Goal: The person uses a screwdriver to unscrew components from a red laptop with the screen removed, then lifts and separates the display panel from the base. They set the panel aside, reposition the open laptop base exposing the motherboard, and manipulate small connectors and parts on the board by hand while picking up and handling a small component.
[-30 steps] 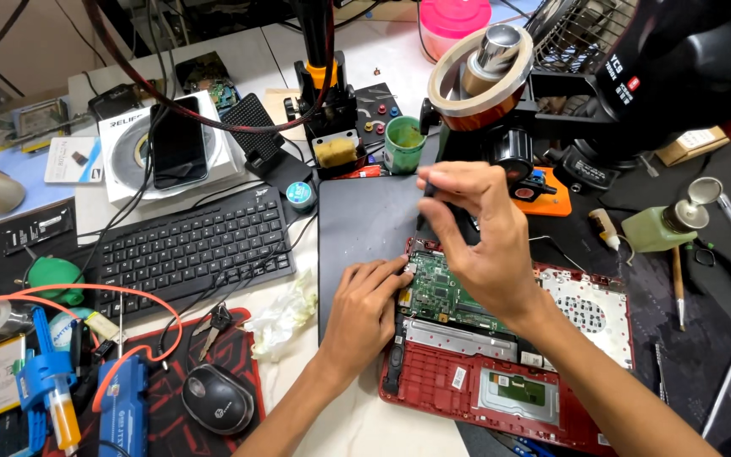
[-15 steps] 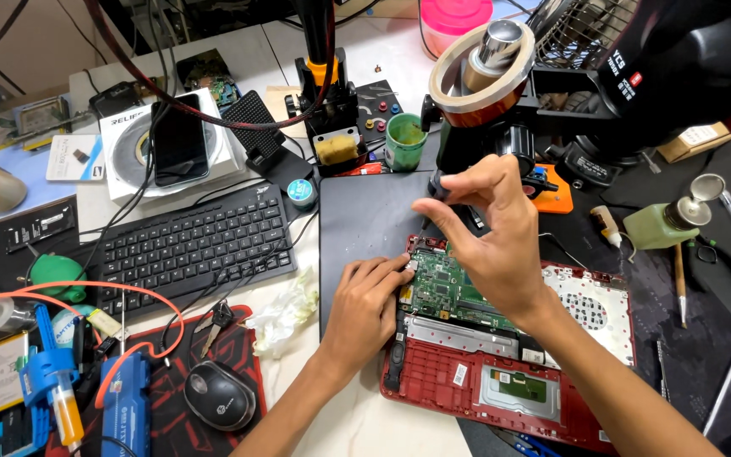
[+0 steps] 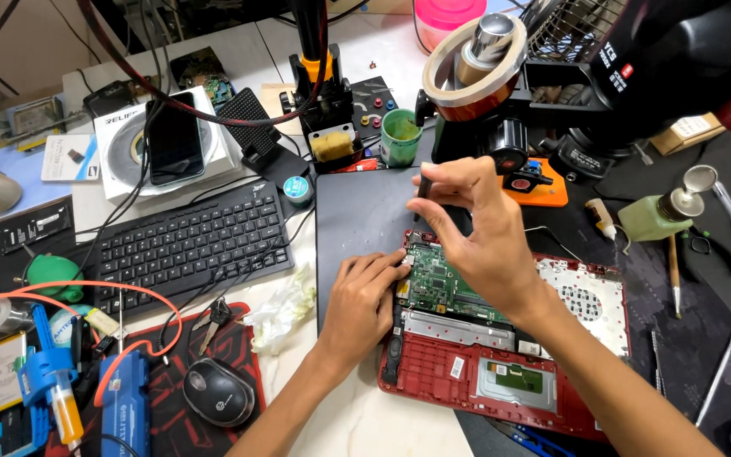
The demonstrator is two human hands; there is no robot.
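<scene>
Red laptop (image 3: 501,381) lies opened; left hand (image 3: 365,296) rests flat, steadying its board (image 3: 437,283), right hand (image 3: 475,228) pinching a screwdriver (image 3: 422,190), apparently mid-unscrewing.

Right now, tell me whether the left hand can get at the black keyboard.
Probably yes: the left hand rests on the red laptop's edge, and only crumpled plastic and cables lie between it and the black keyboard.

An opened red laptop base (image 3: 501,381) lies flat near the middle of the bench, its inner side up, slightly turned, with the near edge toward the viewer. A green circuit board (image 3: 442,283) sits in its far-left part, partly covered. A white perforated panel (image 3: 590,296) fills its far-right part. A slim black screwdriver (image 3: 422,193) stands nearly upright just beyond the board's far-left corner, tip downward.
</scene>
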